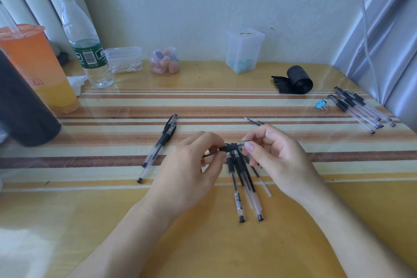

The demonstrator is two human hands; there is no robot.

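Both hands hold one gel pen [230,148] level above the table's middle. My left hand [191,169] pinches its left end, near the tip. My right hand [277,160] pinches the clear barrel at the right. Under the hands lies a fan of several pens [244,187], some uncapped, with loose clear barrels among them. Two capped pens [158,146] lie side by side to the left. Several more capped pens [358,108] lie grouped at the far right. Loose refills [253,121] lie just behind my right hand.
At the left stand an orange drink cup [38,67], a dark cylinder [20,106] and a water bottle [88,43]. Along the wall sit a cotton-swab box [124,59], a jar [164,61] and a clear tub [244,51]. A black ribbon roll [295,80] and blue binder clip [321,105] lie right.
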